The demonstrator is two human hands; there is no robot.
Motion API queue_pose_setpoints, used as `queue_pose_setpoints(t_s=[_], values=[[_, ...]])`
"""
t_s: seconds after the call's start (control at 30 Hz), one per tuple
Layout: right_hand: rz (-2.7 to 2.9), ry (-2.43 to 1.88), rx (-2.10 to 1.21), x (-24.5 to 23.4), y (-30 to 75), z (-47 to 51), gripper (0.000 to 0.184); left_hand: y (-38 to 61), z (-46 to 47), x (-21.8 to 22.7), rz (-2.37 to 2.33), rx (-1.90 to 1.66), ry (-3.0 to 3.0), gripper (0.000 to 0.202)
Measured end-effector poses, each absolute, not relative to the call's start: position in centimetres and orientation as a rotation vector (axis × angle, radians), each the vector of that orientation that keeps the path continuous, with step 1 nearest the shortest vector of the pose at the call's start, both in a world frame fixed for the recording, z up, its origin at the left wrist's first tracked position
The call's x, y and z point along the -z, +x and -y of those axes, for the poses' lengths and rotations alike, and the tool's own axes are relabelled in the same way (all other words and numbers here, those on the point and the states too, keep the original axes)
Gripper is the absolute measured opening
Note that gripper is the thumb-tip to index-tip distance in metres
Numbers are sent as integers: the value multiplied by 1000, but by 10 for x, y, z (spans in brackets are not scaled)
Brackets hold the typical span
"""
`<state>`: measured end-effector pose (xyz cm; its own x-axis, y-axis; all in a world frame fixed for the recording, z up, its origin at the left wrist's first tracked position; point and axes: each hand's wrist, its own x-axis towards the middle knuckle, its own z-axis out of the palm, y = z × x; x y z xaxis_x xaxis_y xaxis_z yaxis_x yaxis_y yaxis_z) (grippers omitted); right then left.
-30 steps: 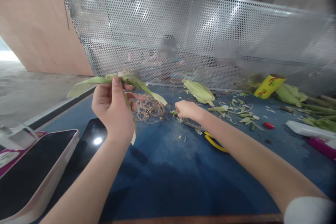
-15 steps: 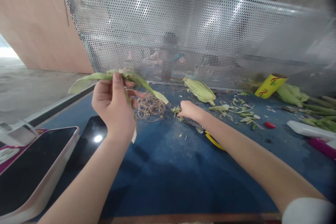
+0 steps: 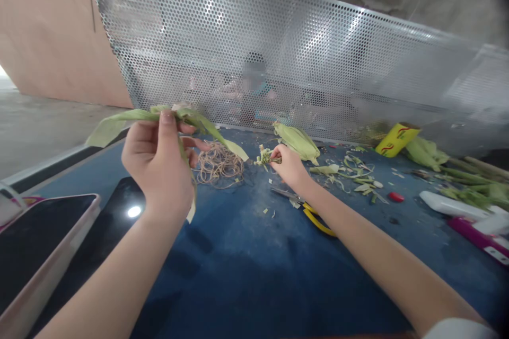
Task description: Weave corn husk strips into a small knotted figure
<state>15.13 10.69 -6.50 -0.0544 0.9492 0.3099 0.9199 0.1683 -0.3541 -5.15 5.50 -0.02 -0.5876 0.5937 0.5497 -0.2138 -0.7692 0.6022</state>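
My left hand (image 3: 159,161) is raised over the blue table (image 3: 254,270) and closed around several green corn husk leaves (image 3: 119,123) that fan out to both sides. My right hand (image 3: 289,165) reaches forward and pinches a small clump of husk scraps (image 3: 264,157), lifted just off the table. A tangled pile of rubber bands (image 3: 218,163) lies between the two hands. An unpeeled corn ear (image 3: 296,140) rests just beyond my right hand. Yellow-handled scissors (image 3: 308,212) lie under my right forearm.
A perforated metal screen (image 3: 278,53) walls the table's far edge, with people behind it. Husk trimmings (image 3: 358,175), a yellow cup (image 3: 395,139), more corn (image 3: 427,151) and stalks lie to the right. A dark tablet (image 3: 35,238) and black phone (image 3: 115,222) sit at left.
My right hand has gathered a clump of husk scraps from the table and lifted it, moving slightly forward. My left hand keeps its hold on the husk leaves. The view shifted left.
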Motion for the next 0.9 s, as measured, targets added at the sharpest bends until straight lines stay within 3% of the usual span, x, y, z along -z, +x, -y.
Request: queue_pose_setpoints(t_s=[0.2, 0.4, 0.9], values=[[1921, -1771, -72, 63, 162, -111, 14, -51, -57, 1, -726, -2365, 1069, 19], [1885, -2037, -211, 64, 185, -139, 29, -51, -58, 0, -701, -2353, 1079, 18], [2069, -2110, -148, 70, 166, -165, 30, -50, -56, 0, -747, -2359, 1045, 19]])
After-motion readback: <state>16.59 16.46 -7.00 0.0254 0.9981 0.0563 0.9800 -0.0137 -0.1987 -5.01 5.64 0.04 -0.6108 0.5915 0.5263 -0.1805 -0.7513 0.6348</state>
